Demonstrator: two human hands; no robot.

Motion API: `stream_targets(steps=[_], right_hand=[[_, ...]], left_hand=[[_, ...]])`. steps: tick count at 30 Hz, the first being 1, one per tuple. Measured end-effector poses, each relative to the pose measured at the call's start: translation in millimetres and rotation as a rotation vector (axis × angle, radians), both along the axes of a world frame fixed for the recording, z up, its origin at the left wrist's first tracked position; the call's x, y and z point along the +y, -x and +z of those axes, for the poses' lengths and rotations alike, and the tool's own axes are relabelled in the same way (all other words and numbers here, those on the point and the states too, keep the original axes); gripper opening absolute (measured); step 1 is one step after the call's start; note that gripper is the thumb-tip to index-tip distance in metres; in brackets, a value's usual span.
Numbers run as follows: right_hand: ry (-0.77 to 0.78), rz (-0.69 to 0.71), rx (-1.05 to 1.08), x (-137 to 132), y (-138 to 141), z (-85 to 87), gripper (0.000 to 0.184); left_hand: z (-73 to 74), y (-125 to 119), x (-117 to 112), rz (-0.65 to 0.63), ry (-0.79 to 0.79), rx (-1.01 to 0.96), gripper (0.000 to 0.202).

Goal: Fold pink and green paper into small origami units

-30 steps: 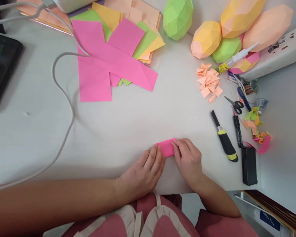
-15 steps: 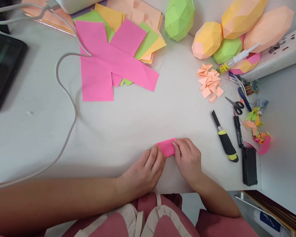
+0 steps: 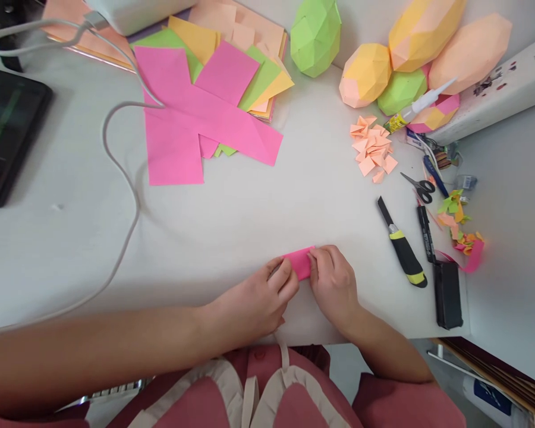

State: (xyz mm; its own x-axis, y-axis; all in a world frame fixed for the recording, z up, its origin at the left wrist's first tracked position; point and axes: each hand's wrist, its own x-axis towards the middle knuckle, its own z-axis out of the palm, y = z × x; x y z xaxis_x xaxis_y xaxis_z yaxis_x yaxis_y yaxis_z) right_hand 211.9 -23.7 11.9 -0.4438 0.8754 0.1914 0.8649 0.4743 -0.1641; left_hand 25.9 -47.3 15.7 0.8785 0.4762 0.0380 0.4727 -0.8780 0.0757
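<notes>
A small folded strip of pink paper (image 3: 300, 263) lies close to the table's front edge, between my two hands. My left hand (image 3: 267, 296) has its fingers curled on the strip's left end, covering it. At the right end, my right hand (image 3: 334, 284) pinches the paper between thumb and forefinger. To the right lies a box cutter (image 3: 403, 252) with its blade out. Beyond it sits a heap of small folded peach paper pieces (image 3: 371, 148).
Pink paper sheets (image 3: 173, 142) and other coloured sheets lie at the back left, crossed by a white cable (image 3: 129, 178). Faceted paper shapes (image 3: 365, 74), a glue tube (image 3: 419, 107), scissors (image 3: 421, 187), a black marker (image 3: 425, 232) and a black case (image 3: 448, 294) line the right side. A dark tablet (image 3: 9, 131) is far left.
My left hand's fingers have shifted and bunched on the strip's left end. My right hand keeps its pinch. The whole view has moved slightly.
</notes>
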Motion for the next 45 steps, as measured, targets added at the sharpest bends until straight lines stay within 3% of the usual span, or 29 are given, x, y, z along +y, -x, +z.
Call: stream_targets(steps=[4, 8, 14, 18, 20, 25, 34, 38, 42, 45], right_hand=[[-0.013, 0.011, -0.116, -5, 6, -0.8, 0.016], [-0.063, 0.024, -0.254, -10, 6, -2.6, 0.03], [-0.018, -0.067, -0.265, -5, -11, -5.6, 0.04], [-0.081, -0.097, -0.201, 7, -21, 1.5, 0.033], [-0.108, 0.001, -0.092, 13, -24, 9.9, 0.028], [0.019, 0.497, -0.028, 13, -21, 24.3, 0.017], [-0.101, 0.587, -0.027, 11, -20, 9.1, 0.013], [-0.042, 0.56, 0.098, 17, -23, 10.8, 0.016], [0.019, 0.495, 0.274, 23, -25, 8.6, 0.015], [0.069, 0.436, 0.407, 24, -21, 7.7, 0.013]], left_hand=[[3.6, 0, 3, 0.007, -0.001, 0.01, 0.052], [4.7, 0, 4, 0.03, -0.015, 0.0, 0.056], [8.5, 0, 6, 0.022, -0.022, -0.003, 0.055], [5.9, 1, 11, -0.03, -0.031, -0.038, 0.035], [0.5, 1, 14, -0.054, -0.055, -0.081, 0.022], [-15.6, 0, 20, -0.001, -0.084, -0.232, 0.013], [-18.9, -4, 27, 0.065, -0.114, -0.318, 0.018], [-22.8, -5, 30, 0.07, -0.105, -0.338, 0.014], [-27.1, -2, 35, 0.104, -0.003, -0.493, 0.024], [-21.6, 2, 36, 0.191, 0.276, -0.734, 0.026]])
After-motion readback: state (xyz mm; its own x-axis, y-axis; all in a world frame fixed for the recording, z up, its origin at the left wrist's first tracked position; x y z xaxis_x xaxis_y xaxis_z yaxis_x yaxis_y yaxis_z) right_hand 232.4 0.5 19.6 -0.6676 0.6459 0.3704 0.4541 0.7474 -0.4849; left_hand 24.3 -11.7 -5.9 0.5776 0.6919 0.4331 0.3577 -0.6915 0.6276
